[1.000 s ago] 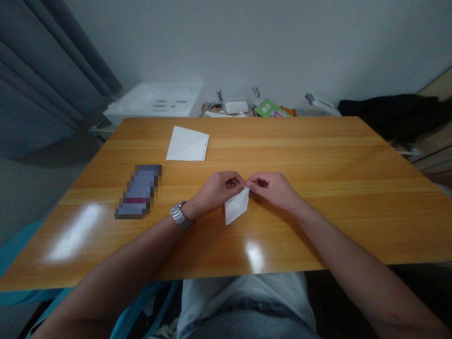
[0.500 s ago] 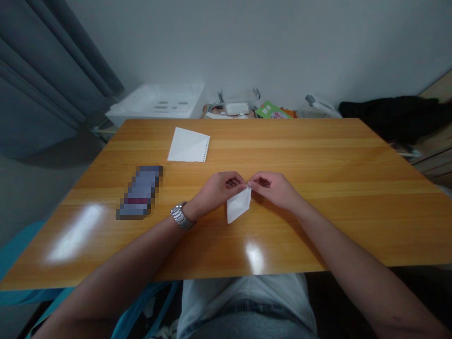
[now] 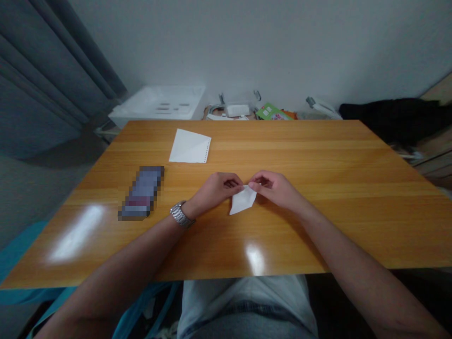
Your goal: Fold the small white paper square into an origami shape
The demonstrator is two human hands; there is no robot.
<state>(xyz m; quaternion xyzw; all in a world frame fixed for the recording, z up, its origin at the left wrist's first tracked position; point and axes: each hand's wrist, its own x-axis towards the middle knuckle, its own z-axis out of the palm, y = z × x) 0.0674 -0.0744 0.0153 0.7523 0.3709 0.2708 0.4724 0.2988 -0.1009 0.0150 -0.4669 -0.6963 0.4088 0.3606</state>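
Between my hands, just above the wooden table, is a small piece of white paper (image 3: 243,200). My left hand (image 3: 219,190) pinches its upper left edge between thumb and fingers. At the upper right corner, my right hand (image 3: 274,188) grips the paper in the same way. The sheet slants toward me, its lower corner pointing down and left. The fingertips partly cover its top edge. Farther back on the table lies a larger white sheet (image 3: 190,147) with punched holes along its right side.
A blurred-out phone-like object (image 3: 143,193) lies on the left of the wooden table (image 3: 335,188). Behind the table's far edge are a white plastic tray (image 3: 165,101), a green booklet (image 3: 271,112) and a white box (image 3: 238,110). Dark cloth (image 3: 388,115) lies at the right.
The small paper has shifted slightly right and turned, its lower corner now higher. My fingertips have moved a little apart along its top edge, showing more of it.
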